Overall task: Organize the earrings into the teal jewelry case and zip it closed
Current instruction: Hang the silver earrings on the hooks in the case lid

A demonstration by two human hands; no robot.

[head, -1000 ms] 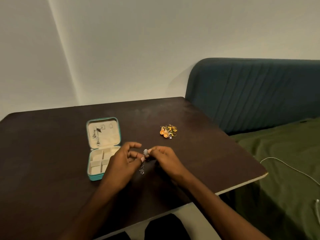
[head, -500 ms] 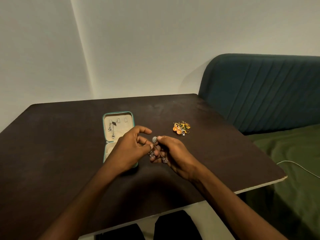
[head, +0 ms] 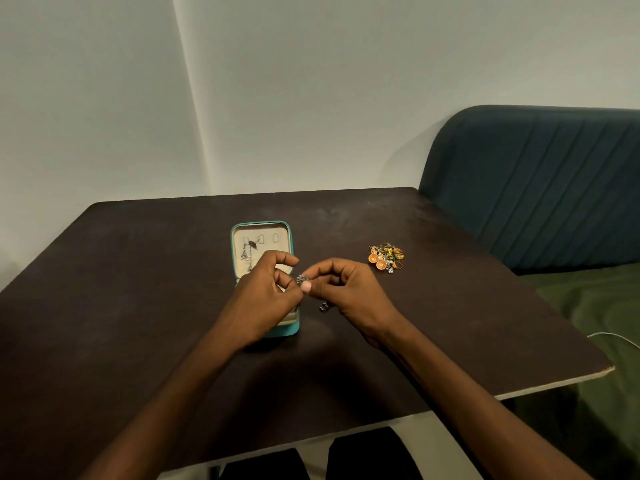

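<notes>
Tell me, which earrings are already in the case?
The silver dangling earrings hanging in the case lid; the orange pile lies on the table.

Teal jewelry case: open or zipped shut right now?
Open. The teal jewelry case lies flat on the table, its lid folded back, the cream lining showing and a silver earring hanging inside the lid.

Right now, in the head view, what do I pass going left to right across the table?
Teal jewelry case → left hand → silver earring pinched between both hands → right hand → pile of orange and yellow earrings → blue seat back.
</notes>
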